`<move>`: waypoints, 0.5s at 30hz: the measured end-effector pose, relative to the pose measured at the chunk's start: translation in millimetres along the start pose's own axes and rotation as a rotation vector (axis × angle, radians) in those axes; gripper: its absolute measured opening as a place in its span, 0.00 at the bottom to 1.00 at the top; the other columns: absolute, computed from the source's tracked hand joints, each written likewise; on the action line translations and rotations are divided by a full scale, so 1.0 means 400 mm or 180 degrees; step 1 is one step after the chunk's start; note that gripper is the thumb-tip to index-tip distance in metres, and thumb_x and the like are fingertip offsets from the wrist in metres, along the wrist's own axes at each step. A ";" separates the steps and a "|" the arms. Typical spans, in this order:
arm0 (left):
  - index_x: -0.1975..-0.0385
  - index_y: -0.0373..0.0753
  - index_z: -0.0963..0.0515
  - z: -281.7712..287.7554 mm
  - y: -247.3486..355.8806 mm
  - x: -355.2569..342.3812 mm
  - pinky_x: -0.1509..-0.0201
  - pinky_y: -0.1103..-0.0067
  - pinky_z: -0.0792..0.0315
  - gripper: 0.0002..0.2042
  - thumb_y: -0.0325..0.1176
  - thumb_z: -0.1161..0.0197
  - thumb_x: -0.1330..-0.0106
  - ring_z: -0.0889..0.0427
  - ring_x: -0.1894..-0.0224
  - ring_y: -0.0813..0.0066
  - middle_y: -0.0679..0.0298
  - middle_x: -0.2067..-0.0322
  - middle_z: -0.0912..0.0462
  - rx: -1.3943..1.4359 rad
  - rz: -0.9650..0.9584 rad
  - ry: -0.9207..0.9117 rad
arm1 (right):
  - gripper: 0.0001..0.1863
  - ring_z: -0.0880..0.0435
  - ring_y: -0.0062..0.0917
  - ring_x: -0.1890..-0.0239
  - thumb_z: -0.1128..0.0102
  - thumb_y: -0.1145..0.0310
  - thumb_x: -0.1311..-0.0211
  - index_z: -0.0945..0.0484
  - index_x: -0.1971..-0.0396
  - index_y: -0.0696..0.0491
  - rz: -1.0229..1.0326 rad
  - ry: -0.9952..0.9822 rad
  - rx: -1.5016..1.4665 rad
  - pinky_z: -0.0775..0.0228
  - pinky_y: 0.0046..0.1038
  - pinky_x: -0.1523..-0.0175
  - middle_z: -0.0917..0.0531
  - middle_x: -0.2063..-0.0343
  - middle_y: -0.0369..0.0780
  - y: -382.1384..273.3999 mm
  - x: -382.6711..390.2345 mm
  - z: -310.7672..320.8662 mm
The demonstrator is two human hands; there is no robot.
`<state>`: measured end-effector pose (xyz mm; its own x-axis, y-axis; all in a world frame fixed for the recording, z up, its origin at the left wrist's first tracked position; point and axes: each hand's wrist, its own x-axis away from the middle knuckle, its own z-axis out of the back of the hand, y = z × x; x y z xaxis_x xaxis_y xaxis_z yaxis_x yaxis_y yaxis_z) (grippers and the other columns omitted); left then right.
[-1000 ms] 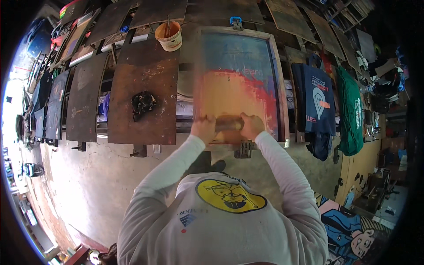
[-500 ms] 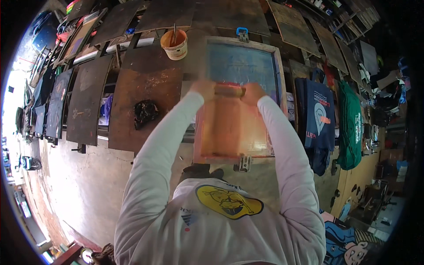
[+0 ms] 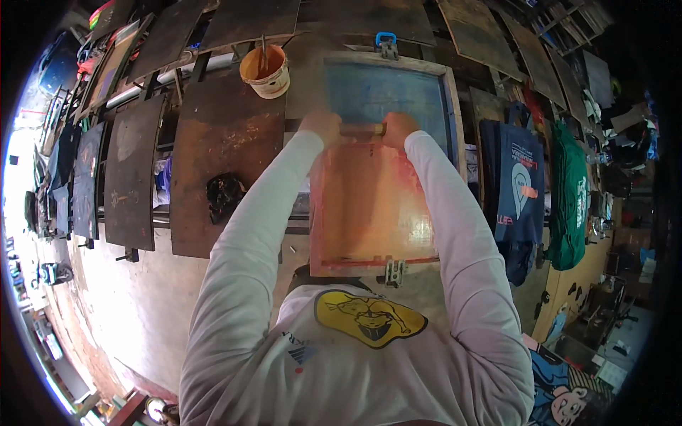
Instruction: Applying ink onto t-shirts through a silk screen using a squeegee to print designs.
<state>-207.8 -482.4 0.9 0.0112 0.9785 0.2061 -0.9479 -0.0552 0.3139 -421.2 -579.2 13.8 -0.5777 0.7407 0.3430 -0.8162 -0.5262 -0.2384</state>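
Note:
A wooden-handled squeegee (image 3: 362, 130) lies crosswise over a framed printing screen (image 3: 449, 106). My left hand (image 3: 321, 128), blurred, is closed round its left end, and my right hand (image 3: 401, 126) grips the right end. Beyond the squeegee the screen's mesh looks blue; on the near side it is coated with orange-red ink. A metal clamp (image 3: 396, 273) sits at the screen's near edge, and a hinge clamp with a blue handle (image 3: 386, 44) at the far edge. The squeegee's blade is hidden from this view.
Left of the screen, an ink-stained bucket (image 3: 271, 84) with a stick in it stands on a dark board (image 3: 206, 142). A crumpled black thing (image 3: 224, 197) lies nearer on that board. Dark blue bags (image 3: 517, 177) and a green bag (image 3: 566, 199) hang at the right.
Both hands and the squeegee have moved farther away along the screen, leaving more of the orange-red area in view on the near side. The whole view has shifted slightly.

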 end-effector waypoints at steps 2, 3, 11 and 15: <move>0.60 0.40 0.16 0.005 0.012 0.029 0.46 0.63 0.23 0.31 0.64 0.33 0.47 0.16 0.53 0.51 0.51 0.60 0.14 -0.0105 0.0007 -0.0035 | 0.14 0.14 0.44 0.57 0.34 0.63 0.49 0.13 0.64 0.52 -0.0008 -0.0150 0.0081 0.22 0.41 0.48 0.14 0.61 0.51 -0.004 0.013 -0.019; 0.60 0.40 0.16 0.007 0.028 0.029 0.47 0.63 0.23 0.30 0.64 0.32 0.47 0.16 0.54 0.51 0.51 0.60 0.14 -0.0195 -0.0016 -0.0063 | 0.14 0.14 0.44 0.57 0.34 0.63 0.49 0.13 0.64 0.52 -0.0035 -0.0111 0.0094 0.22 0.41 0.48 0.14 0.61 0.51 0.022 0.017 -0.042; 0.60 0.41 0.16 -0.108 0.063 0.135 0.48 0.63 0.23 0.28 0.62 0.31 0.47 0.16 0.55 0.51 0.52 0.61 0.14 -0.0074 0.0067 0.0194 | 0.17 0.14 0.45 0.56 0.34 0.65 0.52 0.14 0.61 0.55 0.0021 0.0334 0.0209 0.21 0.41 0.48 0.14 0.60 0.51 0.034 0.127 -0.141; 0.60 0.41 0.18 -0.168 0.094 0.257 0.49 0.62 0.23 0.28 0.62 0.32 0.46 0.16 0.54 0.51 0.51 0.61 0.14 -0.0155 0.0098 0.0331 | 0.15 0.13 0.44 0.58 0.36 0.68 0.54 0.13 0.63 0.54 0.0268 0.0209 0.0061 0.21 0.42 0.48 0.13 0.63 0.51 0.021 0.243 -0.199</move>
<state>-263.5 -370.4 -28.3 -0.0489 0.9919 0.1170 -0.9616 -0.0784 0.2629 -484.7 -478.4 -27.1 -0.6438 0.7190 0.2620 -0.7649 -0.5953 -0.2461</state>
